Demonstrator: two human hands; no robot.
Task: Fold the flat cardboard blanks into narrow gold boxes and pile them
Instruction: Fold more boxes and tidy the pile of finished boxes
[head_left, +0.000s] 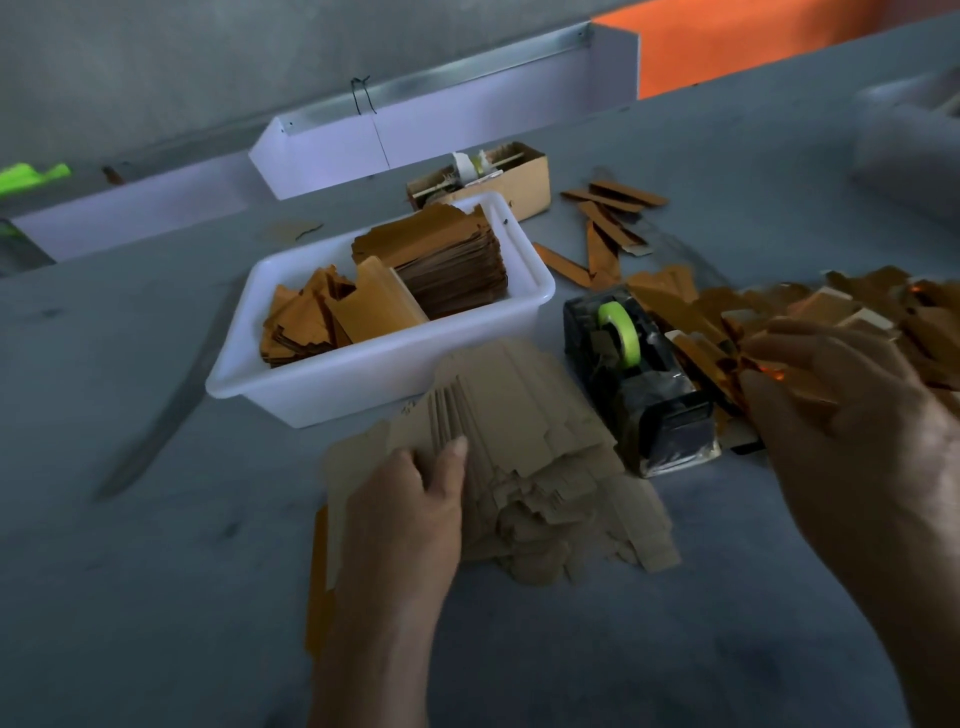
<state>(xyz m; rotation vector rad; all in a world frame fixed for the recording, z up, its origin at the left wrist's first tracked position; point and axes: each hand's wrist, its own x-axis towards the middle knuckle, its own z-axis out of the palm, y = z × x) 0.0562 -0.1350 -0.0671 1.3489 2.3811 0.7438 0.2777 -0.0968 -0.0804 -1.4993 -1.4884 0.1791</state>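
Head view, read from my left across to my right: my left hand (410, 499) lies on the near-left part of the fanned stack of flat blanks (524, 457), thumb and fingers bent over the edges of the upper sheets — I take this grip as closed on the stack, pinning it to the desk (156, 597) or thumbing off a sheet. The blanks lie kraft side up, their long axis running away from me and leaning a little to the left, so the free far ends point toward the white tub (291, 395), which stands just beyond the stack and holds more gold-faced stock. Just to the right of the stack sits the tape dispenser (639, 374) with its green roll. Further right again, my right hand (841, 405) is over the near edge of the gold pile (810, 312) of folded boxes, fingertips bunched round one narrow gold box (722, 364) — the blur keeps me from saying how firmly, but the grip looks closed on it. That box runs slantwise, its far end up toward the dispenser. So the next blank lies under my left hand, well apart from my right, with the dispenser between; my guess is the left lifts the sheet along its length and the right must cross back over the dispenser to meet it.
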